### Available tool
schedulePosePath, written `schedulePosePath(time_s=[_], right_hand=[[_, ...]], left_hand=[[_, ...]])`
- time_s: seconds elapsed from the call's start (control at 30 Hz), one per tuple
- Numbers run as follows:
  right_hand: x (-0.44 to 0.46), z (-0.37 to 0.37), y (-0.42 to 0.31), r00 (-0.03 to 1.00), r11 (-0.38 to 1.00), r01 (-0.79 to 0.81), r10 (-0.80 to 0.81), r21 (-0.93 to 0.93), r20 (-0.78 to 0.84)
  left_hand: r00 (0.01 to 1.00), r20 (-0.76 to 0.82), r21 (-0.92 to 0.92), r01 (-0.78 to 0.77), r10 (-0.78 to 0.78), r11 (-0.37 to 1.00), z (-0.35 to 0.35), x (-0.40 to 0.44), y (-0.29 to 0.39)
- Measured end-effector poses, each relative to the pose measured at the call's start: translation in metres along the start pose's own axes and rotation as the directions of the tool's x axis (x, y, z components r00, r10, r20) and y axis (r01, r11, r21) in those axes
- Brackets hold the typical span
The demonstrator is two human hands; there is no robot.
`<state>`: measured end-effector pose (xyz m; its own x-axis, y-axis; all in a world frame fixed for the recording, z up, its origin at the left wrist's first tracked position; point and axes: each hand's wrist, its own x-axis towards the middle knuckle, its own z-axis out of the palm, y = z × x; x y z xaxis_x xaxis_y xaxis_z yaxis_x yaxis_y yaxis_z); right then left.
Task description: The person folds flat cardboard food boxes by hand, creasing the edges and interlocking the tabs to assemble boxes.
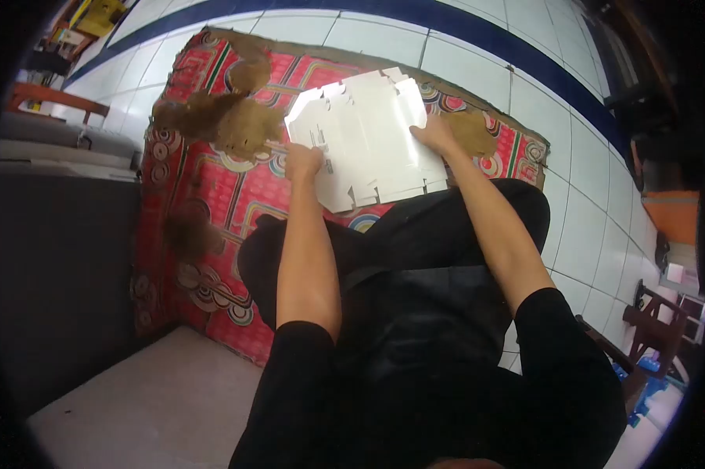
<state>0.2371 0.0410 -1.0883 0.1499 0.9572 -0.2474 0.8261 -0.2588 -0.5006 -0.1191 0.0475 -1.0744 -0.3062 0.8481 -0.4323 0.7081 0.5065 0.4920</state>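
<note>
A flat white sheet of cardboard [376,141], cut with tabs and slots like an unfolded box, is held out above my crossed legs. My left hand [304,161] grips its left edge, with the thumb on top near some small dark print. On the opposite side my right hand [432,134] holds the right edge, its thumb also lying on the upper face. The fingers of both hands are hidden beneath the sheet. Light glares off the sheet's right part.
I sit on a worn red patterned mat [235,191] with brown torn patches [247,129]. White floor tiles [477,62] and a dark blue stripe [516,51] run beyond it. A dark grey box-shaped piece [63,273] stands at the left, and wooden furniture [656,332] at the right.
</note>
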Motion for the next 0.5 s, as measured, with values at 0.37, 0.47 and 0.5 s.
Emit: schedulePosePath(time_s=[0.37, 0.47, 0.5], right_hand=[[-0.014, -0.020, -0.006, 0.980, 0.853, 0.082, 0.026, 0.516, -0.198], [-0.027, -0.055, -0.039, 0.961, 0.784, 0.172, 0.001, 0.597, -0.278], [-0.027, -0.061, -0.041, 0.942, 0.672, 0.265, -0.026, 0.691, -0.336]], left_hand=[[0.977, -0.159, -0.373, -0.192, 0.142, 0.908, -0.007, 0.018, 0.018], [0.912, -0.345, -0.549, -0.388, 0.223, 0.740, -0.051, -0.010, 0.045], [0.910, -0.347, -0.547, -0.392, 0.226, 0.739, -0.056, -0.010, 0.048]])
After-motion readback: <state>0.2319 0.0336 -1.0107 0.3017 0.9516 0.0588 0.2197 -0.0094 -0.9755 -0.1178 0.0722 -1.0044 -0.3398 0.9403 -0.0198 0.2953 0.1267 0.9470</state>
